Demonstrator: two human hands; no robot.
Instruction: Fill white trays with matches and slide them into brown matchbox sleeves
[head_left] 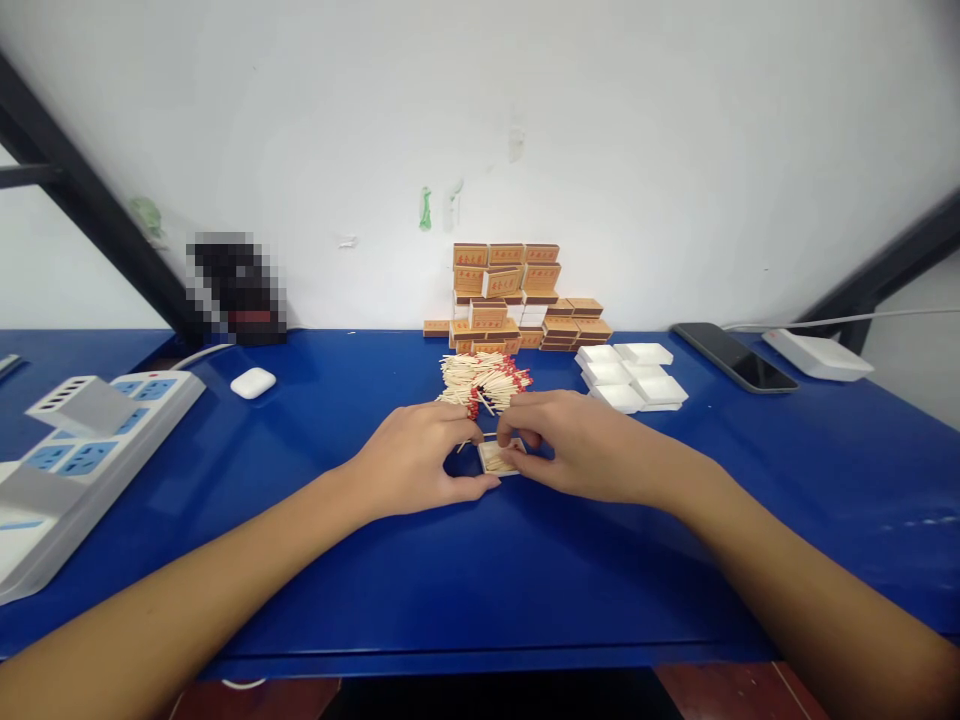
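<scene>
A small white matchbox tray [491, 466] with pale matches in it lies on the blue table between my hands. My left hand [420, 455] grips it from the left, thumb at the near edge and fingers at the far edge. Over the tray's right part, my right hand [574, 445] has its thumb and fingertips curled down onto the matches inside, partly hiding them. Just beyond my fingers lies a heap of loose red-tipped matches [480, 375]; a few stray sticks lie close to my left fingertips.
Brown matchboxes [506, 280] are stacked against the wall behind the heap. White empty trays [634, 375] stand in piles to the right, near a dark phone [735, 357] and a flat white device [817, 355]. A power strip [112, 450] and a white earbud case [253, 383] lie left.
</scene>
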